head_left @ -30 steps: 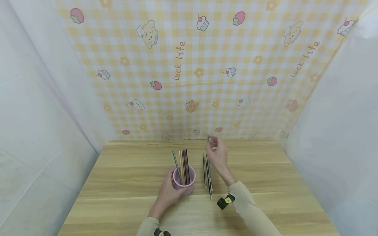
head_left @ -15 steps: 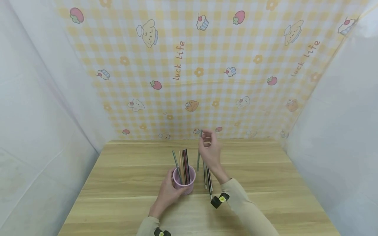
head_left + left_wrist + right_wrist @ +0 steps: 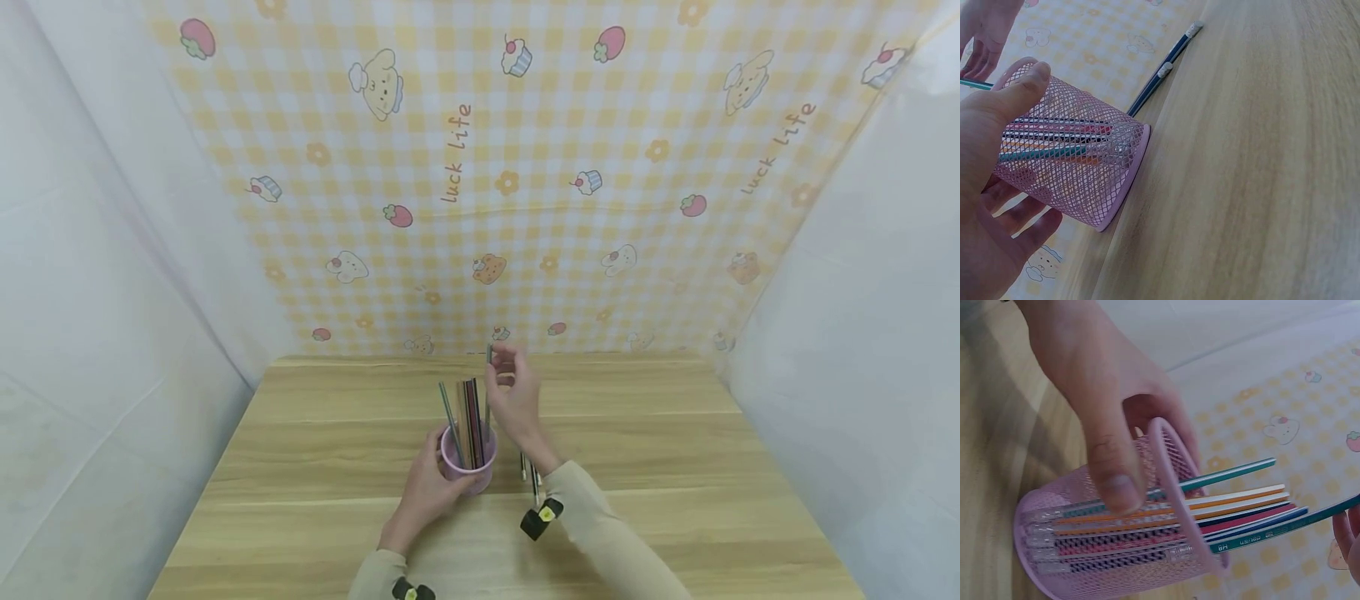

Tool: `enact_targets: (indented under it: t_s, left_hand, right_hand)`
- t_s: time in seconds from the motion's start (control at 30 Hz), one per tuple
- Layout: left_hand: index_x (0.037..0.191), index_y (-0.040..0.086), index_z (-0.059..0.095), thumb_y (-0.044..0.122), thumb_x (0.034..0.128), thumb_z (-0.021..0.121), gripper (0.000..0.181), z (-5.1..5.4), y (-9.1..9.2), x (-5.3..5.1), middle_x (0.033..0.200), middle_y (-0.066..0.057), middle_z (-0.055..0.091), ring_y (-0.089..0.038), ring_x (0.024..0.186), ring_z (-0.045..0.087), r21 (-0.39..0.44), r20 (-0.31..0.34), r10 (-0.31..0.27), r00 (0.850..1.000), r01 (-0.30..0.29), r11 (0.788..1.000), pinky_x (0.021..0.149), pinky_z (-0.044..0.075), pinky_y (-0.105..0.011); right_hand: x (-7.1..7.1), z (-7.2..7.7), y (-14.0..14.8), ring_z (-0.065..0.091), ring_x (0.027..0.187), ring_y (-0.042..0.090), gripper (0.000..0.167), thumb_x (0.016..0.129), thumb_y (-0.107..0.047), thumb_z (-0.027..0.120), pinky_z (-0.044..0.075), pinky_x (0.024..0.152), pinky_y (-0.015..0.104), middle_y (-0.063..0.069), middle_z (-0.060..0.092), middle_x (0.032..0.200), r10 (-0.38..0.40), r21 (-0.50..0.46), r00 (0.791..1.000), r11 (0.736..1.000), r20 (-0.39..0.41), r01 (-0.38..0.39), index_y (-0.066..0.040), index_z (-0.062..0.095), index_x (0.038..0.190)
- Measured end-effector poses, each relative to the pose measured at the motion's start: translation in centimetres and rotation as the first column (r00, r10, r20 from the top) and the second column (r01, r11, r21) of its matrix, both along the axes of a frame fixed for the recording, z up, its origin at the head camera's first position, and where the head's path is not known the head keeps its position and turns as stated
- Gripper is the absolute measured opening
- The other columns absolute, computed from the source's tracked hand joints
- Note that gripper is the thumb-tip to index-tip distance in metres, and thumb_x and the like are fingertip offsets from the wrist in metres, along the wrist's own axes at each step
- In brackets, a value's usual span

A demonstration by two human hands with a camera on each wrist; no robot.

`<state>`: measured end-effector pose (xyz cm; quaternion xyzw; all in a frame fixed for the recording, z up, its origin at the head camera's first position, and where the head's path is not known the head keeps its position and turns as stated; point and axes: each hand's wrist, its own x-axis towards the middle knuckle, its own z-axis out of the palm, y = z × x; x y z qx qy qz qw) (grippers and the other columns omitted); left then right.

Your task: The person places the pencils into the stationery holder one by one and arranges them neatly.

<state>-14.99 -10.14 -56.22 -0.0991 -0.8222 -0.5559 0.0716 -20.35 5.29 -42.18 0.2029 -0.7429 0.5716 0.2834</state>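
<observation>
My left hand [image 3: 423,496] grips a pink mesh pencil cup [image 3: 480,482] around its side, thumb at the front near the rim. Several pencils [image 3: 1235,509] lean in the cup, among them teal, orange, red and dark ones, with their ends down. Above the rim, my right hand [image 3: 516,398] pinches a green pencil [image 3: 1260,535] marked HB near its upper end. That pencil's lower end is inside the cup, seen through the mesh in the right wrist view. The cup stands upright on the table.
Right of the cup, several dark pencils [image 3: 536,487] with white erasers lie on the wooden table [image 3: 300,467], partly hidden under my right arm. A yellow checked cloth [image 3: 555,233] hangs behind the table. White sheets [image 3: 112,333] flank both sides.
My right hand has moved left from above the loose pencils to the cup, carrying the green pencil, whose lower end is now inside. The left hand and cup stay put.
</observation>
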Motion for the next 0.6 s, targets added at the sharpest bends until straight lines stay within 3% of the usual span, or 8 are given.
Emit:
enact_targets:
  t_s: [0.27, 0.43, 0.6]
  left_hand:
    - [0.145, 0.014, 0.043, 0.024, 0.0696, 0.093, 0.091, 0.1, -0.1, 0.0, 0.136, -0.014, 0.060, -0.034, 0.126, 0.059, 0.021, -0.008, -0.011, 1.000, 0.011, 1.000, 0.104, 0.054, -0.054]
    - [0.145, 0.014, 0.044, 0.025, 0.0689, 0.094, 0.092, 0.1, 0.0, 0.0, 0.136, -0.014, 0.060, -0.034, 0.125, 0.060, 0.013, -0.007, -0.002, 1.000, 0.002, 1.000, 0.104, 0.054, -0.054]
    - [0.145, 0.013, 0.043, 0.028, 0.0682, 0.094, 0.093, 0.2, 0.1, 0.1, 0.137, -0.016, 0.059, -0.037, 0.125, 0.060, 0.014, 0.015, 0.002, 1.000, -0.002, 1.000, 0.105, 0.053, -0.055]
  right_hand:
    - [-2.1, -4.8, -0.2, 0.069, 0.081, 0.042, 0.029, 0.089, 0.015, 0.062, 0.065, 0.064, 0.037, 0.027, 0.065, 0.095, -0.021, 0.013, 0.998, 1.000, 0.059, 0.020, 0.012, 0.058, 0.118]
    - [-2.1, -6.3, -0.1, 0.070, 0.083, 0.031, 0.029, 0.091, 0.008, 0.065, 0.064, 0.067, 0.029, 0.017, 0.067, 0.098, -0.012, 0.019, 0.996, 1.000, 0.085, 0.011, 0.001, 0.061, 0.118]
    - [-2.0, -7.4, -0.2, 0.069, 0.081, 0.027, 0.027, 0.090, 0.006, 0.064, 0.063, 0.067, 0.023, 0.015, 0.067, 0.096, -0.016, 0.050, 0.994, 0.999, 0.107, 0.010, 0.000, 0.061, 0.116]
